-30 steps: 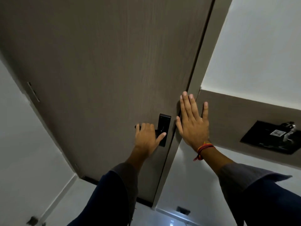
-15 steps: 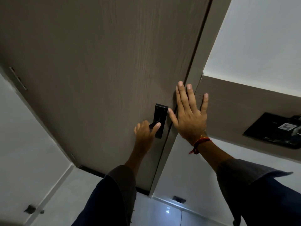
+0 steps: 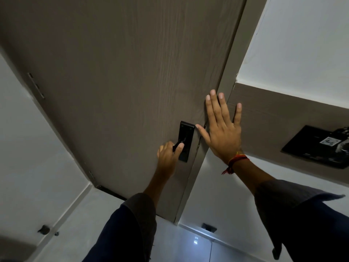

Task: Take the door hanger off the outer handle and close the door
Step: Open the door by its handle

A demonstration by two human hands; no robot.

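Note:
A grey-brown wooden door fills the upper left of the head view. Its black handle sits on a black plate near the door's right edge. My left hand is closed around that handle, thumb on top. My right hand is flat with fingers spread, resting across the door's edge and the door frame. No door hanger is in sight. The door's edge lies close against the frame.
A wood-toned panel runs along the white wall to the right, carrying a black card holder. Hinges show on the door's left side. A small black doorstop sits on the pale floor at lower left.
The view has shifted a little. My left hand has turned lower on the handle. My right hand has slid slightly left, over the door's edge.

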